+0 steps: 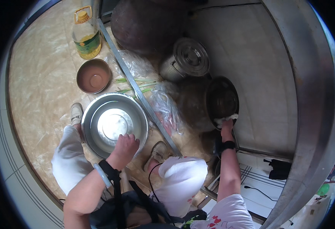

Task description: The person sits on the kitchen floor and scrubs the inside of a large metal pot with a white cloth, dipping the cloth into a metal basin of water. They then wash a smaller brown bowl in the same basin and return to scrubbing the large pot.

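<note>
My right hand (227,127) reaches to the rim of a dark round vessel (190,104) under a metal frame. It holds a whitish cloth (223,121) against the vessel's edge; most of its fingers are hidden. My left hand (127,146) hangs over the near right rim of a large steel basin (90,114), its fingers curled; whether anything is inside them does not show. The basin stands on the floor between my feet. Beyond it lies a brown bowl (93,75), with a plastic oil bottle (87,43) behind that.
A lidded steel pot (191,57) and a big dark jar (147,25) stand at the back. A metal bar (133,81) crosses low beside the basin. Green stalks (144,86) and clear plastic bags (164,106) lie near it. A metal edge (313,114) curves along the right.
</note>
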Demonstrator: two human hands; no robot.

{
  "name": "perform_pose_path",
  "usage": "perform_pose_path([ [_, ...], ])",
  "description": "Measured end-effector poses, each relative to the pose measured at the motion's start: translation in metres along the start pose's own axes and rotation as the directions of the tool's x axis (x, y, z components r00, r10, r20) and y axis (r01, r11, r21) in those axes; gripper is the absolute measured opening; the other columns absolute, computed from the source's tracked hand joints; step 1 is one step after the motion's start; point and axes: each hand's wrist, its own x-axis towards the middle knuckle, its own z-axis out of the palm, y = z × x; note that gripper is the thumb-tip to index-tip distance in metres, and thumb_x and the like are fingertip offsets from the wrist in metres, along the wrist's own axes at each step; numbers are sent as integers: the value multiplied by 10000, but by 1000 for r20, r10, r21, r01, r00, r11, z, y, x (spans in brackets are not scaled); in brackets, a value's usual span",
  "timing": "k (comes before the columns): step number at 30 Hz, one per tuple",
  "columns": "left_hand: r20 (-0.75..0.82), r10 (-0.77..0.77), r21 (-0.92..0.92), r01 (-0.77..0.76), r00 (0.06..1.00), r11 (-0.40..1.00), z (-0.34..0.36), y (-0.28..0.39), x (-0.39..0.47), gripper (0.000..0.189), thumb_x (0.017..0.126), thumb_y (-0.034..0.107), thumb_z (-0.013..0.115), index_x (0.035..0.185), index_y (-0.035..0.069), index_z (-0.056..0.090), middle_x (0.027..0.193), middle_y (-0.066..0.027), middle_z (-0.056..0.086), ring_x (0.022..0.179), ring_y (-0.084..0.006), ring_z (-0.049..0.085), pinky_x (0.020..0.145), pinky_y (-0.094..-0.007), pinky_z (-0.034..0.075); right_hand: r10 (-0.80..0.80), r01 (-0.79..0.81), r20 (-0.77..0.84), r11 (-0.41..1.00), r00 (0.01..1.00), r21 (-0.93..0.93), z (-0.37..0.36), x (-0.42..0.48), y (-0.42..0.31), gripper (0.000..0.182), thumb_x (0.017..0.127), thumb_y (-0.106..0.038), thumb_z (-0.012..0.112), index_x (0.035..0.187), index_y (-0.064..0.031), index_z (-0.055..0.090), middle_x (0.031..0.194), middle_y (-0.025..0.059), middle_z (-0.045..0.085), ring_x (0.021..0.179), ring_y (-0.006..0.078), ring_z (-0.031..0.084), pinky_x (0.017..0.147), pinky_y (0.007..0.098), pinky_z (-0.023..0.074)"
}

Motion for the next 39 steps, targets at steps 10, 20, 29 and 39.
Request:
perform_pose_path([
  [10,141,-63,32,59,988,998,2,-4,-9,125,781,113,600,902,108,629,870,-62,584,835,-222,607,720,-348,468,-349,545,581,814,735,-201,-47,-7,-69,285,841,-178,569,1029,31,618,983,137,648,882,220,595,779,333,466],
  [20,164,-142,94,128,976,987,9,-5,-20,111,817,154,575,881,146,664,889,-40,601,876,-209,591,726,-342,425,9,13,454,999,891,-45,5,42,-181,406,918,-228,447,1135,71,615,1104,152,631,956,227,581,821,320,467],
  [29,190,-102,119,80,976,990,12,-1,-4,128,828,160,567,911,140,662,909,-42,601,875,-203,587,714,-338,414,-179,622,597,167,782,-765,102,60,-223,257,833,-221,499,932,-62,675,1020,181,659,988,373,596,890,516,387],
  [39,88,-57,79,50,994,996,16,4,1,85,781,135,601,859,119,629,851,-57,575,822,-211,600,707,-354,454,-666,907,615,313,422,-283,44,-87,-158,203,763,-27,551,942,-70,637,919,167,644,874,353,591,814,457,400],
])
